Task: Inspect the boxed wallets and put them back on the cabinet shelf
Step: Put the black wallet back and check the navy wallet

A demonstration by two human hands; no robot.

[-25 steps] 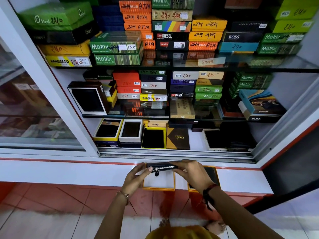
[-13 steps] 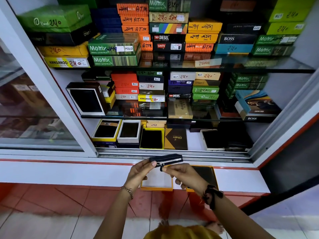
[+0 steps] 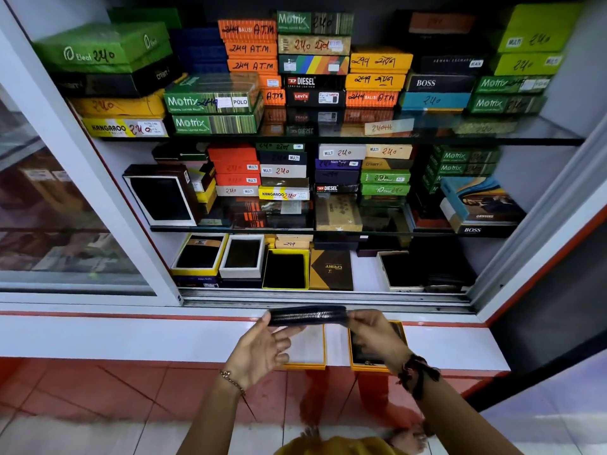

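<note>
A black zip wallet (image 3: 307,315) is held level above the white ledge (image 3: 131,336), zipper edge toward me. My left hand (image 3: 262,349) grips its left end and my right hand (image 3: 377,336) grips its right end. Under the hands lie two orange-rimmed box halves: one with a white inside (image 3: 307,351), one with a dark inside (image 3: 364,353), both partly hidden by my hands. The open cabinet's bottom shelf (image 3: 364,270) holds several open boxes with dark wallets.
Stacks of coloured wallet boxes fill the two glass shelves (image 3: 427,133) above. A sliding glass door (image 3: 49,192) covers the left side, its track (image 3: 328,298) running just behind the ledge. A red-trimmed frame (image 3: 542,224) stands at the right. Red floor tiles lie below.
The wallet has been turned so its long zipped edge faces me and raised slightly. My right hand moved from the zip pull to the wallet's right end.
</note>
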